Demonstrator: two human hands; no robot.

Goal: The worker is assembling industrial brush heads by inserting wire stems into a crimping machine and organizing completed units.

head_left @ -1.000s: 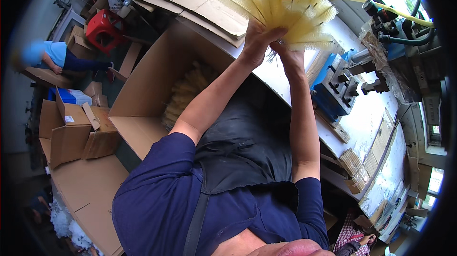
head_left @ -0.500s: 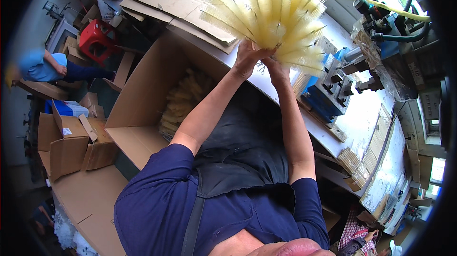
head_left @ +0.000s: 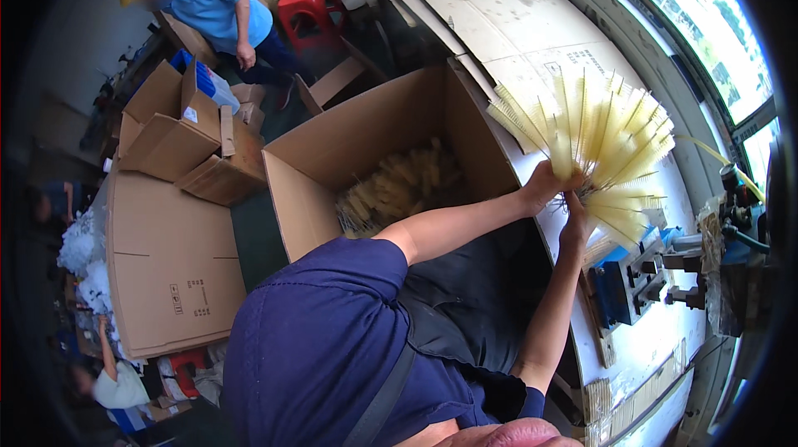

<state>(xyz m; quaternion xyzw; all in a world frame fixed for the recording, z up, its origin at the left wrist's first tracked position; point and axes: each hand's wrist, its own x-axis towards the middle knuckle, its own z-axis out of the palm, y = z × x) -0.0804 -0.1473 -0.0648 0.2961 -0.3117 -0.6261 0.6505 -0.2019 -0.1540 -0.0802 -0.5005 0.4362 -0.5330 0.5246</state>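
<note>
A fanned-out bundle of tube brushes (head_left: 598, 135) with pale yellow bristles and thin wire stems is held up over the white workbench. My left hand (head_left: 545, 186) grips the gathered stems from the left. Close beside it, my right hand (head_left: 578, 219) is closed around the stems from below. The wire ends show only in part between the hands. A pile of similar brushes (head_left: 395, 189) lies inside the large open cardboard box (head_left: 324, 144) to the left of my arms.
A blue and metal clamping machine (head_left: 623, 281) stands on the workbench (head_left: 594, 356), right of my hands. Flat cardboard sheets (head_left: 532, 19) lie at the bench's far end. Smaller cartons (head_left: 170, 144) and a red stool (head_left: 309, 11) are to the left, near a person in light blue (head_left: 208, 2).
The view has swung left, bringing more of the brush box and the person in light blue into sight. Both hands keep hold of the brush bundle, which now appears lower and further right.
</note>
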